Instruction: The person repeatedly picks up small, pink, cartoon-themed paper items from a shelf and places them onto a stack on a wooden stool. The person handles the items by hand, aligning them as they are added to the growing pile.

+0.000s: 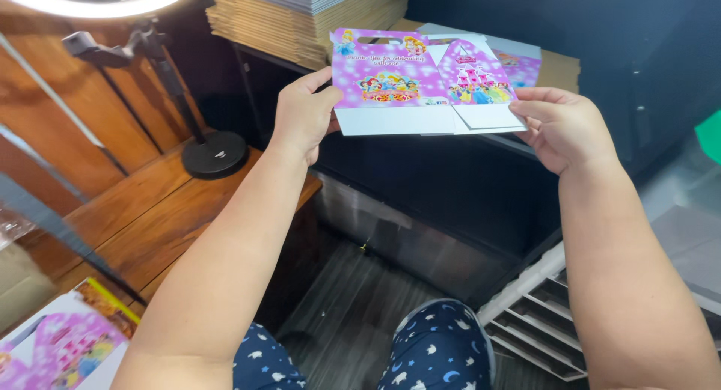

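Pink flat-folded party box (428, 82) held up between both hands; left hand (304, 116) fingers pinch its left edge, right hand (563, 127) fingers its right.

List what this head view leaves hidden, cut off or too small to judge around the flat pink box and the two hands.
- Pink flat box: its back face is turned away.
- Left hand: fingers hidden behind the box, only the thumb shows.
- Right hand: its palm faces away, so its grip is unclear.
- Cardboard stack: cut off by the top edge.
- Ring light: upper part cut off.
- Second pink box: cut off at bottom left.
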